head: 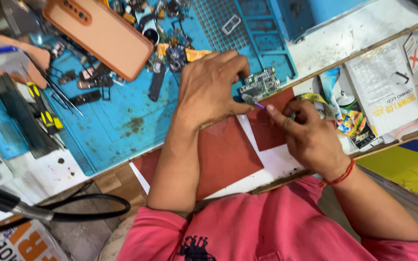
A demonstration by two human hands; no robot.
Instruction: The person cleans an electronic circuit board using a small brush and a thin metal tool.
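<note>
The left hand [214, 87] pinches the edge of a small green circuit board [261, 84], its fingers closed on the near corner; the board is flat, studded with grey metal shields and tiny parts. The right hand [310, 135] is closed round a slim tool with a purple tip [260, 106], forefinger laid along it, and the tip meets the underside corner of the circuit board, just below the left thumb.

The circuit board hangs over the near edge of a blue rubber work mat [122, 125], scuffed and stained, with a moulded grid of small trays at its far end. Just nearer the person than the board lie two smooth, dull red sheets [223, 154] on white paper. Beyond the board, at the mat's far side, loose phone parts and ribbon cables [170, 53] lie scattered. Well left of the board, a glossy salmon-pink phone case [100, 36] rests tilted, with thin steel tweezers [61, 96] under it. Right of the board sit a roll of tape [313, 99] and a white printed packet [385, 87].
</note>
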